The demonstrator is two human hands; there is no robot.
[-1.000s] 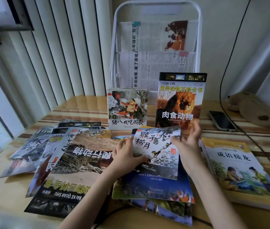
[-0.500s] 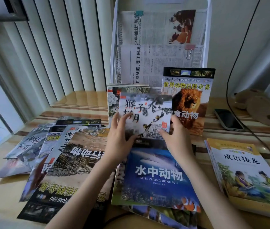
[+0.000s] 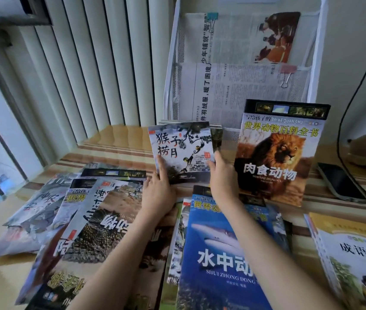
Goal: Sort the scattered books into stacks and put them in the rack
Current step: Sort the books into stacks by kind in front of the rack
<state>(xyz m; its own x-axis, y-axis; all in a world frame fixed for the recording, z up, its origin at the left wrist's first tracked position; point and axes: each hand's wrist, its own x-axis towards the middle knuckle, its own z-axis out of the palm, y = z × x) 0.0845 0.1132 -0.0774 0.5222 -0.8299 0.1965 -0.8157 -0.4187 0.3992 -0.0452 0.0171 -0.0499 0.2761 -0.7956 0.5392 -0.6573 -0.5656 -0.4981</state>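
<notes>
A small monkey picture book (image 3: pixel 183 148) stands upright at the foot of the white wire rack (image 3: pixel 321 63), in front of another small book whose edge shows at its right. My left hand (image 3: pixel 158 193) touches its lower left corner with straight fingers. My right hand (image 3: pixel 221 177) holds its lower right edge, thumb on the cover. A tall lion book (image 3: pixel 278 153) leans in the rack to the right. A blue shark book (image 3: pixel 217 253) lies flat under my right forearm. Several animal books (image 3: pixel 92 220) lie fanned out at the left.
Clipped newspapers (image 3: pixel 240 70) fill the rack's upper pockets. A dark phone (image 3: pixel 339 182) lies on the striped table at the right, under a black cable (image 3: pixel 343 130). A yellow-topped storybook stack (image 3: pixel 356 260) sits at the front right. Vertical blinds and a window stand at the left.
Both hands lifted the monkey book off the flat pile and carried it away from me, standing it upright against the small book in the rack. The blue shark book is uncovered.
</notes>
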